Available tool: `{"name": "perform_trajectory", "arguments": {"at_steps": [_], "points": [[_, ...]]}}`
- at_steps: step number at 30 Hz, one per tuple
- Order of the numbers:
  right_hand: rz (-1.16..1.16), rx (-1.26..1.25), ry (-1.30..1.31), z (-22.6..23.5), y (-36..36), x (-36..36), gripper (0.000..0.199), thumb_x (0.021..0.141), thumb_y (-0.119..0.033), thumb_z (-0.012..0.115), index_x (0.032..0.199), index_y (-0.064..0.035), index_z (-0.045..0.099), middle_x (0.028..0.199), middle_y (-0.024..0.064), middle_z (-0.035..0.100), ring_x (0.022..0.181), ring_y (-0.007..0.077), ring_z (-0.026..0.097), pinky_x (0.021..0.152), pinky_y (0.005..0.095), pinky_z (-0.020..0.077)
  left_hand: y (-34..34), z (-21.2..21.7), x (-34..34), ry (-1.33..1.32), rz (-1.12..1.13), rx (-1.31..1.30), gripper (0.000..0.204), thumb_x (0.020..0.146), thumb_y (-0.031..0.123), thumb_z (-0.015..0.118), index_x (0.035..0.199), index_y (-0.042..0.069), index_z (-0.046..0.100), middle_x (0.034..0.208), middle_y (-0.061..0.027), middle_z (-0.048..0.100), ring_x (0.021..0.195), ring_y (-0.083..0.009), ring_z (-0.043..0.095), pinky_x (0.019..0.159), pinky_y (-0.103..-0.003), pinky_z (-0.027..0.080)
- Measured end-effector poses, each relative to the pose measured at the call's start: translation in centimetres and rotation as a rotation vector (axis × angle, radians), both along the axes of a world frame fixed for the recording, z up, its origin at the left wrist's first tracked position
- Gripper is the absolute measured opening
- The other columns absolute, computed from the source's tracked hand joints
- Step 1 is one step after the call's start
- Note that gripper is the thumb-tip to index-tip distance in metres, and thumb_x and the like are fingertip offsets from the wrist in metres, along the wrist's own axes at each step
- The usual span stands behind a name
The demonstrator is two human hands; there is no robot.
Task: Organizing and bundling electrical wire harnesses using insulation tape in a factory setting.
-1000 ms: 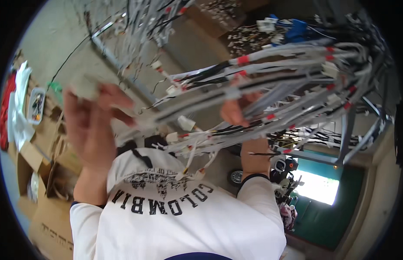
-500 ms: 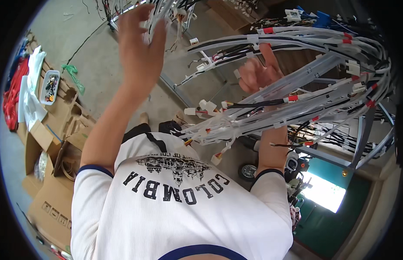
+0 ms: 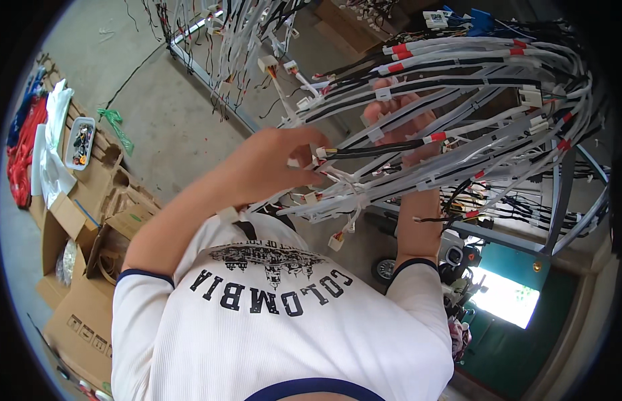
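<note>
A thick bundle of wire harnesses (image 3: 471,150) in white and black sleeving, with red tape bands and white connectors, spans the right side in front of me. My right hand (image 3: 404,120) is among its strands, fingers bent around some of them; wires partly cover the hand, and its forearm passes behind the lower strands. At the bundle's loose left end, my left hand (image 3: 284,164) is curved around a small white connector (image 3: 320,154), thumb and forefinger apart with a gap visible between them. Another connector (image 3: 335,241) dangles below that end.
More harnesses (image 3: 247,47) hang on a metal frame (image 3: 240,115) ahead. Further wires lie behind the bundle at right, by a metal rack (image 3: 558,200). Cardboard boxes (image 3: 77,314), a plastic tub of small parts (image 3: 80,144) and red bags (image 3: 33,154) are at left.
My left hand has come down and back from the hanging harnesses to the bundle's loose end. My right hand's raised finger has bent in among the strands, and the upper strands have shifted.
</note>
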State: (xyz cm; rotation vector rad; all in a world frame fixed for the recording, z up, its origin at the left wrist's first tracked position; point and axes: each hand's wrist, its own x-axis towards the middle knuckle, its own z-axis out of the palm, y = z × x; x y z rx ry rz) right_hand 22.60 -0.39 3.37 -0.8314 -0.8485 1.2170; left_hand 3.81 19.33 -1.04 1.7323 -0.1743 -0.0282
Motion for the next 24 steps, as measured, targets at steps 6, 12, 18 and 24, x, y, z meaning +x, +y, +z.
{"name": "perform_trajectory", "arguments": {"at_steps": [6, 12, 18, 24], "points": [[0.097, 0.072, 0.351, -0.4, 1.1, -0.2, 0.043, 0.098, -0.033, 0.042, 0.13, -0.0045, 0.044, 0.14, 0.0276, 0.038, 0.11, 0.035, 0.059, 0.091, 0.0486, 0.0489, 4.6, -1.5, 2.1, 0.307, -0.437, -0.164, 0.033, 0.087, 0.034, 0.067, 0.097, 0.002, 0.069, 0.078, -0.0004, 0.063, 0.073, -0.0069, 0.052, 0.067, -0.024, 0.043], [0.038, 0.156, 0.334, -0.8, 0.5, -0.2, 0.051, 0.097, -0.027, 0.047, 0.14, -0.0012, 0.036, 0.146, 0.0276, 0.029, 0.11, 0.04, 0.058, 0.095, 0.0535, 0.0454, 6.6, -4.9, 0.0, 0.486, -0.599, -0.917, 0.064, 0.1, 0.046, 0.03, 0.128, -0.009, 0.049, 0.119, -0.0173, 0.06, 0.11, -0.0248, 0.059, 0.094, -0.031, 0.045], [0.006, 0.111, 0.213, -0.6, 0.4, 0.4, 0.045, 0.1, -0.022, 0.037, 0.144, -0.0094, 0.035, 0.15, 0.0212, 0.026, 0.105, 0.03, 0.057, 0.094, 0.0453, 0.0449, 5.7, -7.7, -5.3, 0.376, -0.452, -0.767, 0.042, 0.088, 0.008, 0.058, 0.127, -0.006, 0.049, 0.114, -0.016, 0.061, 0.104, -0.021, 0.06, 0.093, -0.031, 0.047], [-0.003, 0.121, 0.299, -1.0, 0.3, 0.1, 0.046, 0.101, -0.021, 0.038, 0.144, -0.0073, 0.033, 0.15, 0.023, 0.022, 0.111, 0.0346, 0.056, 0.097, 0.0499, 0.0453, 3.9, -5.8, -7.7, 0.356, -0.153, -0.555, 0.035, 0.092, 0.005, 0.057, 0.126, -0.004, 0.052, 0.096, -0.0099, 0.067, 0.08, -0.014, 0.065, 0.076, -0.025, 0.053]]}}
